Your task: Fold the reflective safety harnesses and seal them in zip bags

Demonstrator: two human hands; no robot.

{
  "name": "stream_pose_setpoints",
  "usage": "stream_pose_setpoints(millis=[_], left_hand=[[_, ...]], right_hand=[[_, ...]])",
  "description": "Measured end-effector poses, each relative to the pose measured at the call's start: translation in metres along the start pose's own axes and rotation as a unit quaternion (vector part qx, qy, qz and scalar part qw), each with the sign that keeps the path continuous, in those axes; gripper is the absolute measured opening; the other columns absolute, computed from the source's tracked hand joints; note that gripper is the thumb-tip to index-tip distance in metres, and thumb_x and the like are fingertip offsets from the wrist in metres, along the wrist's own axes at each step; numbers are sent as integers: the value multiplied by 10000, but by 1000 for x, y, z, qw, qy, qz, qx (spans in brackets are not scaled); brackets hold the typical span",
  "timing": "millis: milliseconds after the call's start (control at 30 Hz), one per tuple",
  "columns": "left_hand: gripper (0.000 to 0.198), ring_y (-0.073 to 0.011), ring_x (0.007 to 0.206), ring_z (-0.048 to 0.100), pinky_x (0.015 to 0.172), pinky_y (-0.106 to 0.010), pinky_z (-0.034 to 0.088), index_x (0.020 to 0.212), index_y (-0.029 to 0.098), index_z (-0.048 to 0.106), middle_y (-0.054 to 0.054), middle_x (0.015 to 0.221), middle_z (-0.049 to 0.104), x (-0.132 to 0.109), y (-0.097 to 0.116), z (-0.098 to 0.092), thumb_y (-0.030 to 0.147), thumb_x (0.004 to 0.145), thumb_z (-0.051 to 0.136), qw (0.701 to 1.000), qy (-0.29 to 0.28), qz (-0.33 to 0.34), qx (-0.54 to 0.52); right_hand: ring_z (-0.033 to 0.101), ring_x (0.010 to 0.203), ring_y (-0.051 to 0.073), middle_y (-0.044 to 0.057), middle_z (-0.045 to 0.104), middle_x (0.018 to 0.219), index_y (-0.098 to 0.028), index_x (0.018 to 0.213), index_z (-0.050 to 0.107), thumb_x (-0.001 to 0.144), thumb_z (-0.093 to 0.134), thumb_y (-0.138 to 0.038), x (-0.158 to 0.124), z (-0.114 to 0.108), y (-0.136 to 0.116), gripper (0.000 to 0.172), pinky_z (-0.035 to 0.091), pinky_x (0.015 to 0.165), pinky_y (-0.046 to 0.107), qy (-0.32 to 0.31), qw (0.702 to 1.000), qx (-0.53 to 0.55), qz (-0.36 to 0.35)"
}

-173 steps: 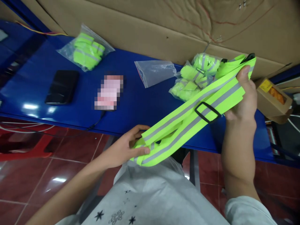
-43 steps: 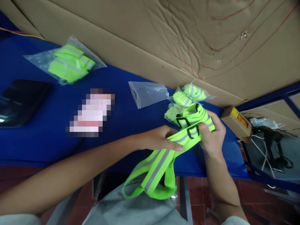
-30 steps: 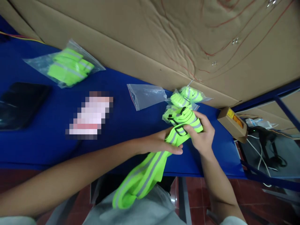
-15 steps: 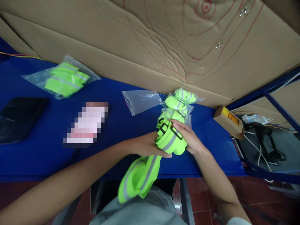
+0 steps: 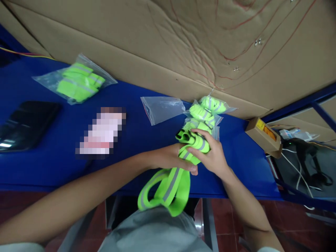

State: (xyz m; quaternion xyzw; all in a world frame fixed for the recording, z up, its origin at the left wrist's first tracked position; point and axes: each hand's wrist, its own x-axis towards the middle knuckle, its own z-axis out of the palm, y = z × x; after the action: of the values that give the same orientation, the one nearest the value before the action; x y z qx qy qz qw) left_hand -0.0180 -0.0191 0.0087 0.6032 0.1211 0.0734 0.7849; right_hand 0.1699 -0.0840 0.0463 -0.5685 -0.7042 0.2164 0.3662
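Observation:
Both my hands are closed on a neon-yellow reflective strap [image 5: 172, 189] with a grey stripe, partly folded into a bundle. My left hand [image 5: 181, 161] grips it from the left, thumb toward me. From the right, my right hand [image 5: 211, 154] wraps the upper folds, its fingers over the top. A loose loop of the strap hangs down over the table's front edge toward my lap. Just behind my hands lie several clear bags with bundled neon straps [image 5: 201, 112]. An empty-looking clear zip bag [image 5: 162, 109] is left of them.
On the blue table [image 5: 136, 133] lie a bagged neon strap [image 5: 78, 82], a blurred-out pink-white item [image 5: 103, 131] and a dark flat object [image 5: 27, 124]. A small cardboard box [image 5: 264, 136] sits at the right edge. A cardboard wall [image 5: 126, 49] rises behind.
My right hand has turned over the bundle, its thumb now in front. The bundle has tilted, so its black buckles show less. The hanging loop has swung rightward and spread open. The view has shifted slightly.

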Motion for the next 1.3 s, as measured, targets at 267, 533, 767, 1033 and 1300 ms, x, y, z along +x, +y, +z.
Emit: stream_pose_setpoints(millis=[267,533,767,1033,1300], left_hand=[[382,-205,858,727,738,-289,574,1050,162,728,-79,950,774,-2,6,-4,423,787,819,995,-55,-73,-29],[264,-221,870,691,863,-316,553,870,173,729,-43,830,744,3,-4,-13,424,797,769,969,78,79,222],[288,-207,855,666,855,-305,554,886,166,706,-24,771,708,5,-10,-13,440,809,749,959,116,119,230],[374,-206,908,668,838,-325,552,1039,147,687,-71,1010,733,5,-8,-12,392,780,800,973,136,85,167],[339,-194,882,695,770,-281,543,1009,170,707,-32,959,749,0,15,-20,429,809,797,989,28,29,141]], right_hand=[[734,852,232,42,775,962,-238,1091,717,829,752,-601,4,-13,7,449,618,738,367,77,952,235,178],[691,1177,304,83,769,1139,-245,1174,736,897,607,-703,3,-7,5,550,578,999,465,-68,917,300,252],[649,1175,261,70,685,1239,-290,1158,701,942,670,-476,-3,-3,-2,286,544,1018,432,120,992,21,19],[500,1419,314,124,539,1513,-240,1478,496,858,742,-563,0,5,4,741,429,1180,501,-44,998,-20,-41],[666,1205,294,69,697,1324,-274,1374,589,803,812,-519,-2,11,7,660,535,1055,471,34,996,58,51]])
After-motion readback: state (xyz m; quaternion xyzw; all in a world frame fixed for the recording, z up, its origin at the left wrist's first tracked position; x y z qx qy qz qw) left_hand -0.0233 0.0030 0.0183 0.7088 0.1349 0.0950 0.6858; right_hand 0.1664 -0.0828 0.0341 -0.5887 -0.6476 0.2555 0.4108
